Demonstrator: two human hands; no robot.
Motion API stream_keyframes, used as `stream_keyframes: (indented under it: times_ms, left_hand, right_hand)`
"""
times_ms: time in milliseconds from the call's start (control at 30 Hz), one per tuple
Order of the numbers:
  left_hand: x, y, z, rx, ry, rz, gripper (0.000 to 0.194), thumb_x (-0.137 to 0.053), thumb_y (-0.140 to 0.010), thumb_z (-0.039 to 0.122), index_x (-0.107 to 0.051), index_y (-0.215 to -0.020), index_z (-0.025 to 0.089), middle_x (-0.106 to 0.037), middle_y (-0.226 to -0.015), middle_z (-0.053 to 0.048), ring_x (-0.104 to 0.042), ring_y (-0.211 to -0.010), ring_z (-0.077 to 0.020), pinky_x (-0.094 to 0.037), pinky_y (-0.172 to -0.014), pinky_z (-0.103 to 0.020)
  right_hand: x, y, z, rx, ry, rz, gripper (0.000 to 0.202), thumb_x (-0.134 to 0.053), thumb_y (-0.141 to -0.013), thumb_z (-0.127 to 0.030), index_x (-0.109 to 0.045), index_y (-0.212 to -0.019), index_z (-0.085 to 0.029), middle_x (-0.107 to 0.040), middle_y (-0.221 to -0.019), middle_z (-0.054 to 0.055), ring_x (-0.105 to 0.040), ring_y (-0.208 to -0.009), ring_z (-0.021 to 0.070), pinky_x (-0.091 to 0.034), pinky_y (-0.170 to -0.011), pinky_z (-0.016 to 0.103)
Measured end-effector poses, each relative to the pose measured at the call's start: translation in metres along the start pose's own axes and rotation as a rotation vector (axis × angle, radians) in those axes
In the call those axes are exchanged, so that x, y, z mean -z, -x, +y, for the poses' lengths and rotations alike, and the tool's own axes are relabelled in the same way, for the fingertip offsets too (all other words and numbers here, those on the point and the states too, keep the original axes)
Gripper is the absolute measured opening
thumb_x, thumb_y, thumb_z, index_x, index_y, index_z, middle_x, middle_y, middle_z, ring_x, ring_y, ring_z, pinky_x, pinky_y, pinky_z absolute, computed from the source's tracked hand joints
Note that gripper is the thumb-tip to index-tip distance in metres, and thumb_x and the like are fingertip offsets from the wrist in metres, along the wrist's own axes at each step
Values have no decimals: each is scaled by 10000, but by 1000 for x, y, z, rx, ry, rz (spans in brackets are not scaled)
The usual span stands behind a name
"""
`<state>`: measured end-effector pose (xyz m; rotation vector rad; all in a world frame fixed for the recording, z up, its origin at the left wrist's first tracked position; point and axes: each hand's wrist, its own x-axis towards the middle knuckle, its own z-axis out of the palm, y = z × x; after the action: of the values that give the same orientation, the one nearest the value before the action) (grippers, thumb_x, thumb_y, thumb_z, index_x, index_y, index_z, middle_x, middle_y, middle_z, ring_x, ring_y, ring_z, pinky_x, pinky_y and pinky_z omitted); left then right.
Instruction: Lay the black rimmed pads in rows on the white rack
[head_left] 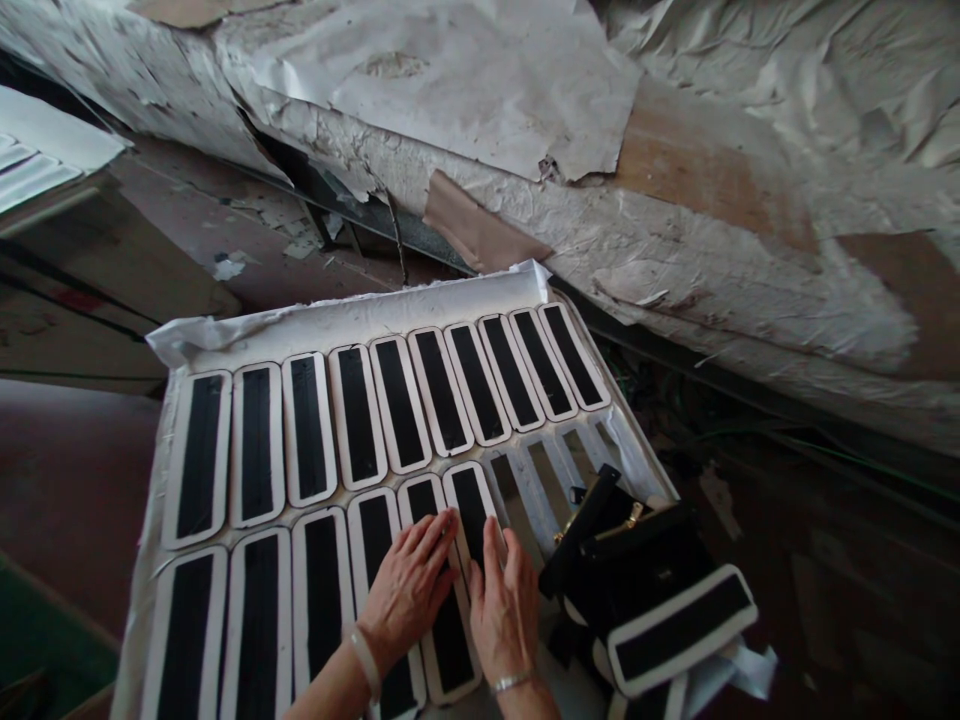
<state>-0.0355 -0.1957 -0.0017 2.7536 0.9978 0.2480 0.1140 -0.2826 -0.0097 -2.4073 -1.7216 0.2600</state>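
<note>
Rows of flat black strips with pale rounded borders lie on a white-covered board (352, 328). My left hand (412, 575) wears a pale bangle and rests flat, fingers stretched out over the pieces. Its fingertips reach the left border of the last bordered strip (469, 500) in the near row. Along that strip's right edge lies my right hand (504, 595), fingers extended, a metal bracelet at its wrist. Both hands are open, with nothing seen gripped. Right of them, a pile of black pieces with gold zips (645, 550) has a loose bordered strip (682, 630) on top.
Grey strips (544, 480) show on the board right of the last piece. Behind stands a long bench (420, 150) under torn, crusted paper, with a brown sheet (480, 225) on its edge. A box (90, 270) is at the left, with a paper-covered surface (60, 140) above it.
</note>
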Motion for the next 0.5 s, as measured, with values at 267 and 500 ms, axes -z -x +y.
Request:
stream_keyframes:
  times_ms: [267,500]
  left_hand:
    - [-3,1,3,40,29,-47,526,-538,-933,301,-461,-1426,132,-425,-1500,-55,-437,-1273,-252,-416,-1022,-395]
    - [2,-2,2,28,60,-10,481,-508,-945,274,-488,-1396,111,-467,-1465,-68,-449,-1256,-245,-409,-1012,-385]
  right_hand:
    - [10,-1,-9,-53,98,-66,496,-383,-1005,-290,-379,-1490,-188,-527,-1351,196,-602,-1064,321,-512,-792,479]
    - [10,-4,-7,-56,48,-108,499,-407,-996,-297,-411,-1478,-167,-502,-1356,203,-585,-1089,328,-516,-827,460]
